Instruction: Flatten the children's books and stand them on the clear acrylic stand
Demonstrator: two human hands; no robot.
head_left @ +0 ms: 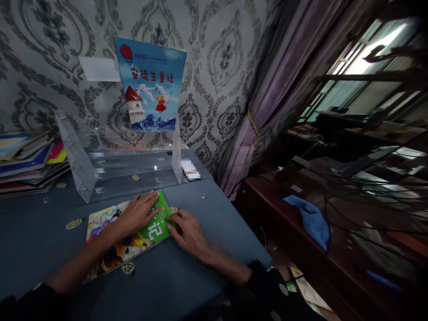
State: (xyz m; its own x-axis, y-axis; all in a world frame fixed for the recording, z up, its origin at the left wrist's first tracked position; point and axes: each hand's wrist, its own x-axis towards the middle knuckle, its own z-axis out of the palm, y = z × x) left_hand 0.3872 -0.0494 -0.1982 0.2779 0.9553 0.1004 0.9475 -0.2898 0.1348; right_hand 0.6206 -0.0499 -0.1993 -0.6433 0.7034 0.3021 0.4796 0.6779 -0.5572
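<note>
— Green-ended book [135, 243], lower left of centre: held how?
— Pressed flat on the grey-blue table [217, 218] under an outstretched left hand [137, 215]. Right hand [190, 232] curled at the right edge, thumb and finger slightly apart; cannot tell whether gripping.
— Step in hand?
— Steadying, probably. To lift, would call for fingertips under that edge.
— Farther out?
— Clear plastic stand [76, 156] just above, with a blue book [152, 84] propped at its top, upper left of centre. Piled books [30, 162] at far left; purple curtain [264, 102] towards upper right.
— In the way?
— Perhaps that stand's near left corner.
</note>
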